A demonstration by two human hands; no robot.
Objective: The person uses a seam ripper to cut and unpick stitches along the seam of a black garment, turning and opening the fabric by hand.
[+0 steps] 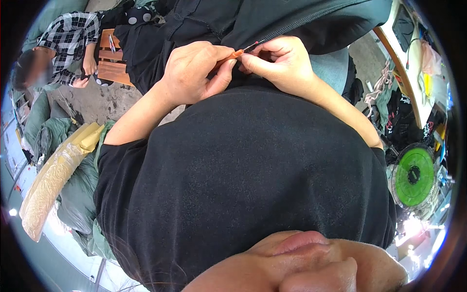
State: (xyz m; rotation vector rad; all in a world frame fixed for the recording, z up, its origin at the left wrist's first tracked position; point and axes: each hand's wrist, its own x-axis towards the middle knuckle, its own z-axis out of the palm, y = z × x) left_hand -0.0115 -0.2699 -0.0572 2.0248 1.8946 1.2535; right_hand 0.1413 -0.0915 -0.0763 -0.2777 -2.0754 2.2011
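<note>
My left hand [194, 73] grips a small orange-handled tool [232, 55] whose dark metal tip points right, toward a seam. My right hand [282, 63] pinches the edge of a dark garment [292, 19] right at that tip, fingers closed on the fabric. The two hands touch each other in front of my chest. The garment spreads away from me across the top of the view, with a long stitched edge running to the upper right. My black shirt [243, 170] fills the middle and hides my lap.
A person in a plaid shirt [73, 34] sits at the upper left by a wooden bench [114, 70]. A long clear bag of beige material [48, 187] lies on grey-green bundles [78, 194] at left. A green fan [413, 177] and cluttered shelves stand at right.
</note>
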